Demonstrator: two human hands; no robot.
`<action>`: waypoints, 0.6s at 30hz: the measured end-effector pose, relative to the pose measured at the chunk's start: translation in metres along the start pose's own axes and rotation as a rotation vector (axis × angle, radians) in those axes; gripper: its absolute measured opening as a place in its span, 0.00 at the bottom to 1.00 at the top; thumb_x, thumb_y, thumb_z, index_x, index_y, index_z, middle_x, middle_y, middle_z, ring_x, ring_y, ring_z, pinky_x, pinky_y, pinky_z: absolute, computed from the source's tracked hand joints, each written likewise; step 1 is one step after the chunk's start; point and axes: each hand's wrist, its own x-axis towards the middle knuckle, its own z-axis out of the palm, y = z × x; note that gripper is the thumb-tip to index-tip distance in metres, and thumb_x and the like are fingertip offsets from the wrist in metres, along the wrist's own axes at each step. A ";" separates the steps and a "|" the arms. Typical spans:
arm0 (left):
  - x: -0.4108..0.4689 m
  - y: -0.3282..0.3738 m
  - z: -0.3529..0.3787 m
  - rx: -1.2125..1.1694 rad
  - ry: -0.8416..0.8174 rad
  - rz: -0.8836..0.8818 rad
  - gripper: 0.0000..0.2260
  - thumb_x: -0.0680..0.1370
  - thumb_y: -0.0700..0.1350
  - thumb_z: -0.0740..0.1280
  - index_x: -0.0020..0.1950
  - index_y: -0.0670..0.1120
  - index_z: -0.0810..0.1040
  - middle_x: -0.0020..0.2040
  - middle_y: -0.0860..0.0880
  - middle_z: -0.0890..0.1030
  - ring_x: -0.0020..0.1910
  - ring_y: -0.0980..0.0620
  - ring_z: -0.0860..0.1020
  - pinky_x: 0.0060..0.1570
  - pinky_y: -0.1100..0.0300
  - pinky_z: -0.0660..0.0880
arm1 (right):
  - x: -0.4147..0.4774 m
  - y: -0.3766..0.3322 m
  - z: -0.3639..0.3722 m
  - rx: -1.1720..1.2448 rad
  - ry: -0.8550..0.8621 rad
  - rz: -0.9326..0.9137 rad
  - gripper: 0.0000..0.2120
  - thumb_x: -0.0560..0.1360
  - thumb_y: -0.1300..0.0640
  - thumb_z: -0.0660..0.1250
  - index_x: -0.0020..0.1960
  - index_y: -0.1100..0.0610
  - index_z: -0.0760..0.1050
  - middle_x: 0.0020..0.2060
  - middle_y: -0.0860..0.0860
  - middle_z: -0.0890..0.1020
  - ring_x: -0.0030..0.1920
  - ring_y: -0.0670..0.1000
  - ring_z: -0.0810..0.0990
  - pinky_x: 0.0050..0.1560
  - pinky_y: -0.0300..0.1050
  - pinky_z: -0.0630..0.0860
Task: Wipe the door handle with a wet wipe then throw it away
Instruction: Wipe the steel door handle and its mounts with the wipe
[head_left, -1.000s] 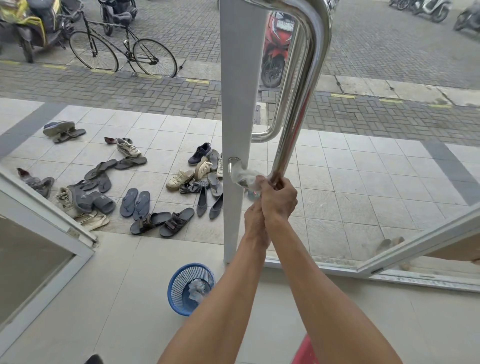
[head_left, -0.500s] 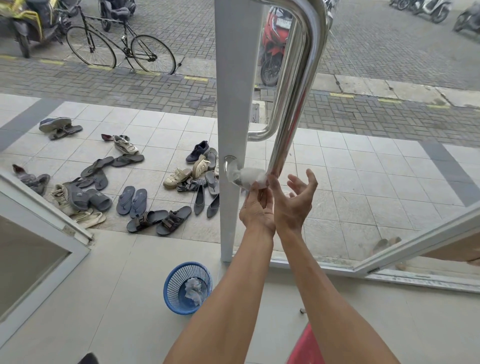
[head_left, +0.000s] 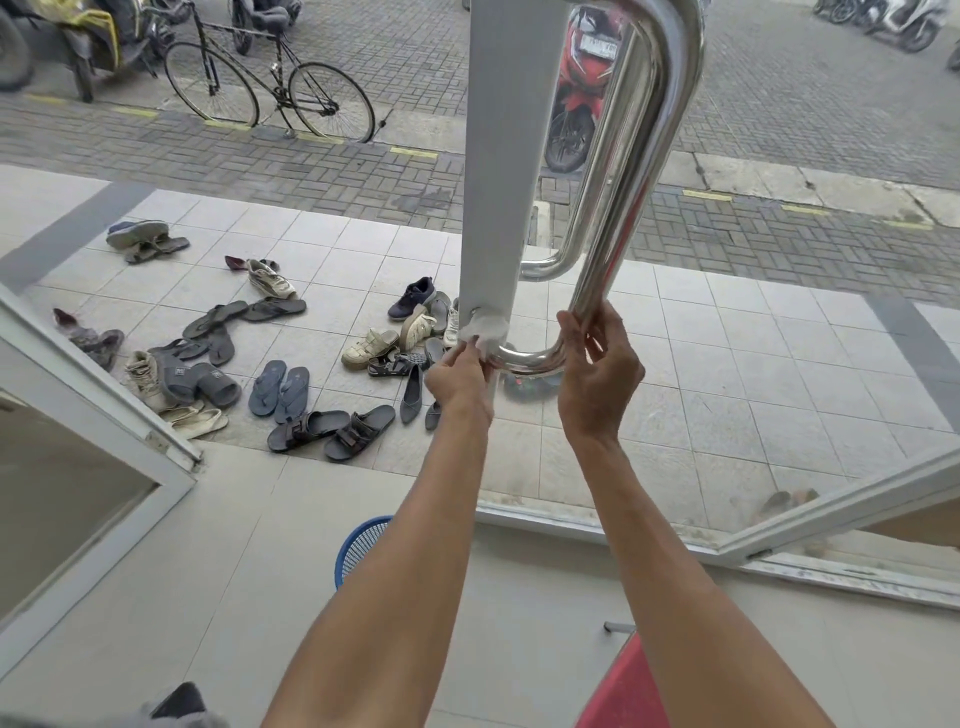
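Observation:
A polished steel door handle (head_left: 631, 171) runs down the white door frame (head_left: 501, 156) and bends in at the bottom. A white wet wipe (head_left: 485, 330) is wrapped around the handle's lower mount at the frame. My left hand (head_left: 460, 382) pinches the wipe there from below. My right hand (head_left: 597, 371) curls around the handle's lower bend, fingers touching the steel. A blue mesh waste basket (head_left: 358, 545) stands on the floor below, partly hidden by my left forearm.
Many shoes and sandals (head_left: 291, 374) lie scattered on the tiled porch outside. A bicycle (head_left: 270, 85) and motorbikes are parked on the paving beyond. A second glass door (head_left: 88, 431) is at the left. A red object (head_left: 623, 691) sits at the bottom right.
My right hand let go near the wipe, opened, then moved right onto the handle's lower bend. My left hand kept the wipe and pushed it up against the mount.

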 end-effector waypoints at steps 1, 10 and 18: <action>0.001 0.004 -0.001 0.033 -0.046 -0.008 0.02 0.76 0.33 0.68 0.47 0.37 0.79 0.34 0.46 0.82 0.32 0.53 0.81 0.43 0.56 0.82 | 0.000 0.001 0.002 -0.013 -0.019 -0.019 0.10 0.79 0.51 0.67 0.55 0.55 0.76 0.40 0.46 0.82 0.42 0.47 0.82 0.45 0.43 0.80; 0.003 0.000 -0.016 0.319 -0.141 -0.026 0.12 0.72 0.37 0.74 0.50 0.32 0.79 0.49 0.35 0.82 0.44 0.44 0.81 0.47 0.53 0.82 | 0.001 0.010 0.024 -0.152 -0.087 -0.068 0.10 0.83 0.55 0.56 0.53 0.63 0.61 0.38 0.61 0.75 0.36 0.57 0.75 0.34 0.44 0.69; 0.033 0.039 0.017 0.747 0.061 0.240 0.20 0.69 0.46 0.77 0.56 0.38 0.78 0.48 0.40 0.84 0.43 0.45 0.84 0.43 0.51 0.83 | 0.004 0.012 0.023 -0.171 -0.127 -0.111 0.10 0.83 0.56 0.56 0.52 0.63 0.60 0.38 0.62 0.75 0.35 0.58 0.75 0.32 0.32 0.67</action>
